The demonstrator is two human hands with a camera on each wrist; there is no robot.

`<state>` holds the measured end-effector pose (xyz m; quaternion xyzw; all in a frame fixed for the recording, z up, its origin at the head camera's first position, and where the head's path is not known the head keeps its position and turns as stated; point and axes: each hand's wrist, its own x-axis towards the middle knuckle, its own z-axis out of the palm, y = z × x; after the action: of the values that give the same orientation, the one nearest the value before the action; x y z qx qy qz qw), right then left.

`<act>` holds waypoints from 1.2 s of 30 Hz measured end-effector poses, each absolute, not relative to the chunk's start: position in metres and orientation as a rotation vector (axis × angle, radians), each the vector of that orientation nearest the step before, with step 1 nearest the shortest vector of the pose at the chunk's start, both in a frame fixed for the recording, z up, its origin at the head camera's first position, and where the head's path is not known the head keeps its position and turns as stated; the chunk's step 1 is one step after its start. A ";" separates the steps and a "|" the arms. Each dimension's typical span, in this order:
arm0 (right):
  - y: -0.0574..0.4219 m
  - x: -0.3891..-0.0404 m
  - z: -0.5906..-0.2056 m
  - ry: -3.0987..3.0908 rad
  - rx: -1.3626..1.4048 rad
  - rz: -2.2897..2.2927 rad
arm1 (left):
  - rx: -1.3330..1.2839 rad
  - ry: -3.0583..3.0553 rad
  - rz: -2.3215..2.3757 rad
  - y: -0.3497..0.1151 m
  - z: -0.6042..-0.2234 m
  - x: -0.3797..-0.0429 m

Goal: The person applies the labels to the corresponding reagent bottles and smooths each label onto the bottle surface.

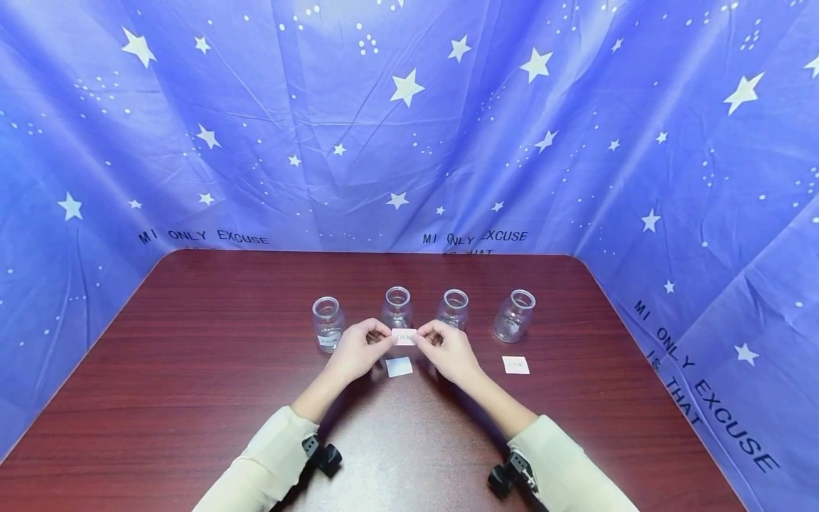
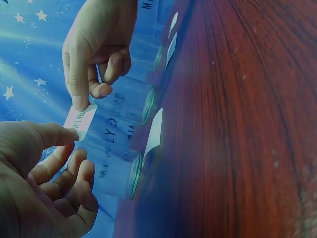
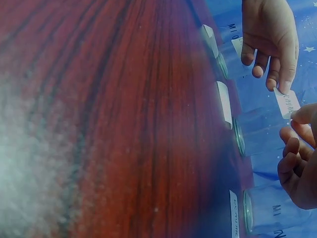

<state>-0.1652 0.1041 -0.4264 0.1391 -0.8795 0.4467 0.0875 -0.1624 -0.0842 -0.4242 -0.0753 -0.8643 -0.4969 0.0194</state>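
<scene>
Left fingers (image 2: 53,162) pinch a label (image 2: 82,120); right fingers (image 2: 78,77) pinch its opposite end.

the head view is bright; a pale sheen sits on the near part of the counter (image 1: 409,455), with dark shadows under the forearms (image 1: 315,400). the backdrop (image 1: 288,107) behind the counter gleams along its folds. both wrist views are dimmer and bluish, with hazy glare on the counter in the right one. print on the held card (image 1: 404,337) above the counter looks blurred.
</scene>
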 end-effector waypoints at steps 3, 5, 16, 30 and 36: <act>0.103 -0.168 -0.427 -2.616 0.424 1.324 | -0.214 -2.696 -1.518 -0.084 -0.424 -0.163; 0.102 -0.170 -0.427 -2.608 0.428 1.322 | -0.207 -2.701 -1.500 -0.084 -0.425 -0.165; 0.097 -0.178 -0.432 -2.604 0.432 1.308 | -0.163 -2.722 -1.450 -0.085 -0.425 -0.168; 0.092 -0.183 -0.437 -2.581 0.415 1.309 | -0.143 -2.738 -1.400 -0.084 -0.423 -0.169; 0.091 -0.185 -0.439 -2.590 0.410 1.302 | -0.139 -2.758 -1.366 -0.083 -0.424 -0.171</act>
<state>-0.1847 0.0911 -0.4389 0.1393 -0.8796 0.4422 0.1068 -0.1714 -0.0835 -0.4241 -0.0451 -0.8948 -0.4432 0.0303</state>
